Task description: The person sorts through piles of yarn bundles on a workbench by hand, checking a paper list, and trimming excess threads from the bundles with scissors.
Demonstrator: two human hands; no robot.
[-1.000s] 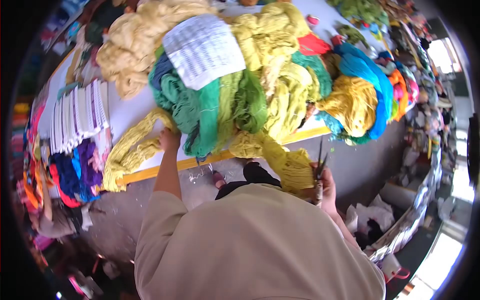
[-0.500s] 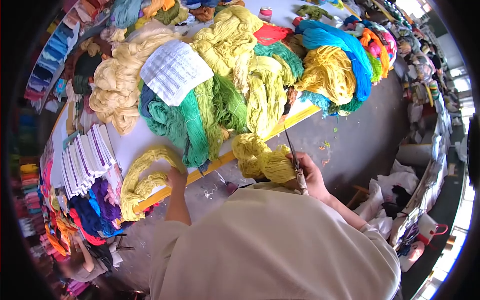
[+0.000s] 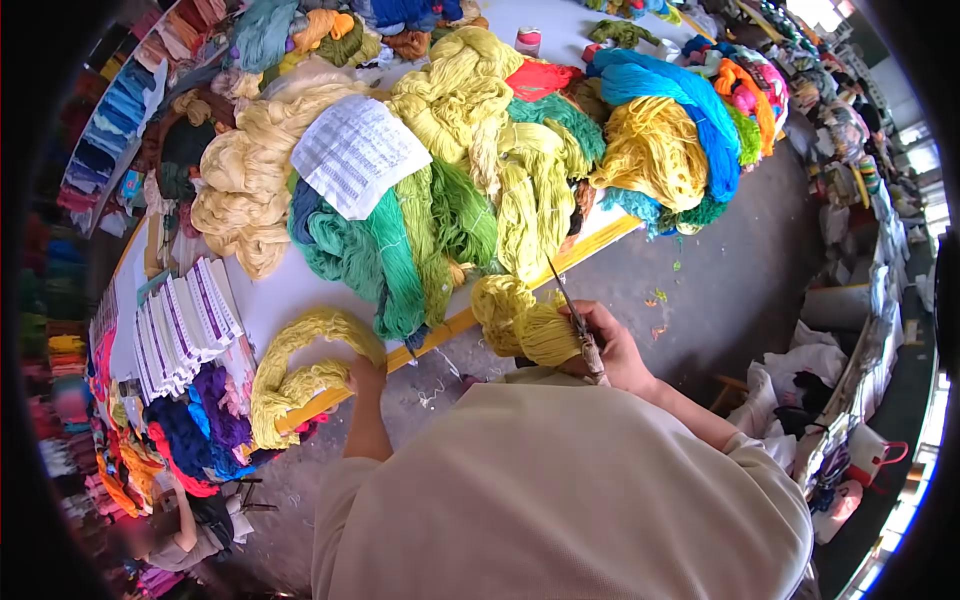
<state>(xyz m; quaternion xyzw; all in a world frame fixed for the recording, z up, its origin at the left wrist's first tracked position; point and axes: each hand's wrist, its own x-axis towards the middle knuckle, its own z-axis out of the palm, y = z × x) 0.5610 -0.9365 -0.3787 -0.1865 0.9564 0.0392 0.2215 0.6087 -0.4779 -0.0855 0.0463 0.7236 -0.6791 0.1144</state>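
Note:
My left hand (image 3: 367, 374) is closed on the end of a curved yellow yarn skein (image 3: 268, 385) lying along the table's near edge. In my right hand (image 3: 615, 352), the fingers are wrapped round dark, pointed scissors (image 3: 570, 305) with a wrapped handle, their tip pointing up toward the table. A thick yellow yarn bundle (image 3: 545, 333) hangs against the same hand, below the table edge; whether the fingers also grip it is hidden. Green skeins (image 3: 400, 265) and pale yellow skeins (image 3: 530, 205) lie just beyond both hands.
A handwritten paper sheet (image 3: 360, 155) rests on the skeins. Cream yarn (image 3: 240, 200), blue yarn (image 3: 690, 95) and golden yarn (image 3: 655, 150) are heaped on the table. Stacked booklets (image 3: 185, 325) stand at left. Another person (image 3: 180, 530) is at lower left; white bags (image 3: 780, 375) sit at right.
The view has shifted slightly. My right hand, the scissors and the yellow bundle have moved a little to the left relative to the table. My left hand stays on its skein.

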